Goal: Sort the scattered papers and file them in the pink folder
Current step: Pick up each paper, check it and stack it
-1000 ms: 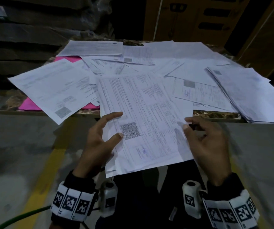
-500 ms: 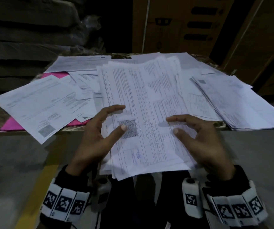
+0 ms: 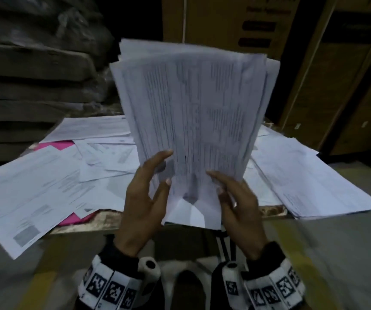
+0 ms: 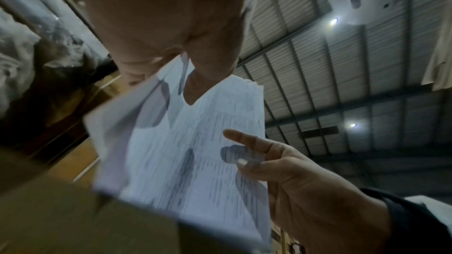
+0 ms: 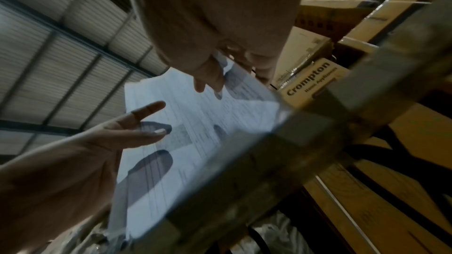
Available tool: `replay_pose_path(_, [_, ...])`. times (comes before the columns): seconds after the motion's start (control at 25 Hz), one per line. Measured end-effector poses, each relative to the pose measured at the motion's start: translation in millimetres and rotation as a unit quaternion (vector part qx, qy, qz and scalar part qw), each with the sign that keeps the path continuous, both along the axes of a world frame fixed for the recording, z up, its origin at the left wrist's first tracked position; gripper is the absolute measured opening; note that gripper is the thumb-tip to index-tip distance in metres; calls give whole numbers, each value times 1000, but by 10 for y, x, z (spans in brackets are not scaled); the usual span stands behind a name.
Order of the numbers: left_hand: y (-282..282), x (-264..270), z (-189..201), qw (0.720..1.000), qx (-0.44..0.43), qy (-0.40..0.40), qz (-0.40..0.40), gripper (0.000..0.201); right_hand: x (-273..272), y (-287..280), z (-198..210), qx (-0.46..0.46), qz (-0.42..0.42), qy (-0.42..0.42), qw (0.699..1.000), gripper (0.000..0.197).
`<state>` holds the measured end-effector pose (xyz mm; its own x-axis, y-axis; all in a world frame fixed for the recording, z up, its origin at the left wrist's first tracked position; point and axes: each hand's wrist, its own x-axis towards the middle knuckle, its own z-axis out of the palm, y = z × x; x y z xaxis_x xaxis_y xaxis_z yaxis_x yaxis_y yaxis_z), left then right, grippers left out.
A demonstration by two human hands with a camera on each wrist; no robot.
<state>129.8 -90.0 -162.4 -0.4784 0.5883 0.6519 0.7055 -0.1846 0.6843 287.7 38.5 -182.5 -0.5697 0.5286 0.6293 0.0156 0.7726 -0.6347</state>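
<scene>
Thick sheaf of white printed sheets (image 3: 193, 121) held upright, clear of low tabletop (image 3: 180, 212). L hand (image 3: 142, 204) pinching sheaf's lower left edge, thumb in front, fingers behind. R hand (image 3: 238, 204) pinching lower right edge likewise. Flat pink folder (image 3: 54, 145) on tabletop at left, mostly under loose white sheets (image 3: 34, 193). Separate stack of white sheets (image 3: 309, 182) at right, overhanging edge.
</scene>
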Motion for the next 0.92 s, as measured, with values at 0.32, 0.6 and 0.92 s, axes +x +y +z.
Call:
replay_pose_path(0.32, [521, -61, 136, 999, 52, 8, 14, 40, -95, 461, 169, -60, 3, 79, 995, 37])
replay_pose_path(0.6, [506, -91, -120, 998, -2, -53, 21, 36, -128, 441, -7, -113, -1, 51, 992, 42])
replay_pose_path(0.92, [277, -245, 197, 994, 59, -51, 77, 35, 4, 779, 569, -46, 44, 12, 998, 73])
